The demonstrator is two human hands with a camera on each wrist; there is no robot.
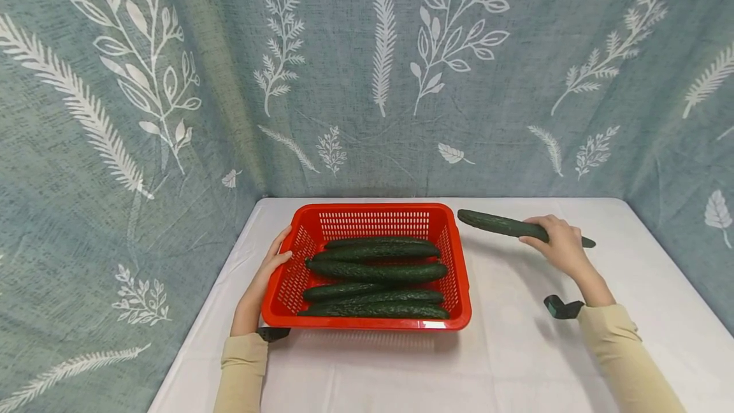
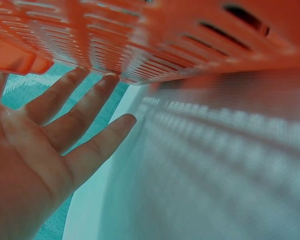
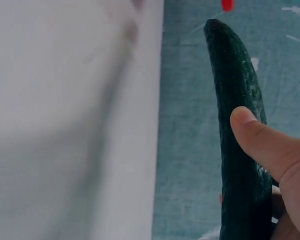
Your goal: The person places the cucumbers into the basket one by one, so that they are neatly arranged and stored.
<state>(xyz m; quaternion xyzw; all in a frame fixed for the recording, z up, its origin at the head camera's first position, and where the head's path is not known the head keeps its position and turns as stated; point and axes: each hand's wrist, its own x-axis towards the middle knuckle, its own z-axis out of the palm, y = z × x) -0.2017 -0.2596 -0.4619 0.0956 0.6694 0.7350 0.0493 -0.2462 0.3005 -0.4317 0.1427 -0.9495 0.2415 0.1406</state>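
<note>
My right hand (image 1: 556, 244) grips a long dark green cucumber (image 1: 499, 223) around its middle, to the right of the basket. In the right wrist view, the thumb (image 3: 247, 122) presses along the cucumber (image 3: 235, 80), whose shadow falls on the white cloth. A red plastic basket (image 1: 367, 323) with slotted walls holds several cucumbers (image 1: 378, 271) lying crosswise. My left hand (image 1: 274, 266) holds its left rim, thumb over the edge. In the left wrist view, the fingers (image 2: 85, 115) spread against the outer wall of the basket (image 2: 155, 55).
The white-covered table (image 1: 504, 362) stands against a blue-green curtain (image 1: 355, 164) with white leaf patterns, which also hangs along both sides. A dark wrist device (image 1: 563, 308) juts from the right sleeve (image 1: 616, 336), and another (image 1: 274, 334) sits by the left cuff.
</note>
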